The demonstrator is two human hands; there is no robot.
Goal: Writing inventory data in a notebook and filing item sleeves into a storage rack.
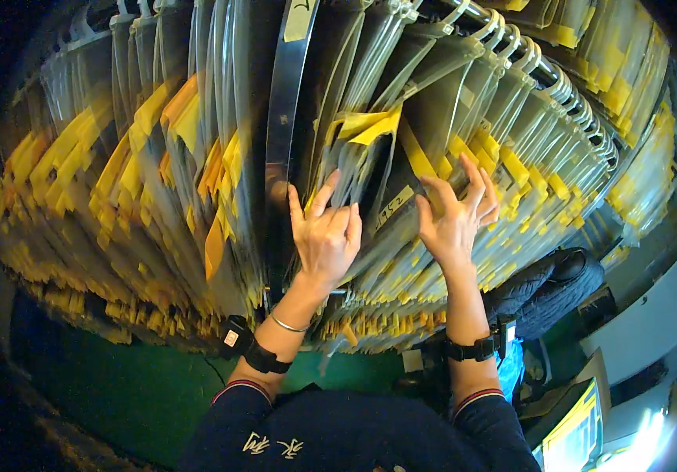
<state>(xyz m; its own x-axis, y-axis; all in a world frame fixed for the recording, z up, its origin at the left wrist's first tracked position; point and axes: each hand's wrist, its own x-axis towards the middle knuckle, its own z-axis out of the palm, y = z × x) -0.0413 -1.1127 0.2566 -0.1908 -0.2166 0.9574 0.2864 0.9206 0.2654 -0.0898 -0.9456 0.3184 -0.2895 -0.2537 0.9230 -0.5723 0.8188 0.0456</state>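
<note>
Clear plastic sleeves (433,118) hang close together from white hooks (504,39), with yellow labels or papers along them. My left hand (327,244) is among the sleeves beside a dark metal upright (282,102). Its fingers are apart and nothing shows in them. Close above its fingertips is a sleeve with a bent yellow paper (370,126). To the right, my right hand (456,224) reaches over the sleeves, fingers spread and curved, with no held thing visible. A dark sleeve with a small pale label (395,206) lies between my hands.
More sleeves with yellow and orange papers (134,157) hang left of the upright, and others (621,63) at the far right. A dark quilted garment (547,283) sits at the right, near pale panels (645,315). Green floor (118,393) shows below.
</note>
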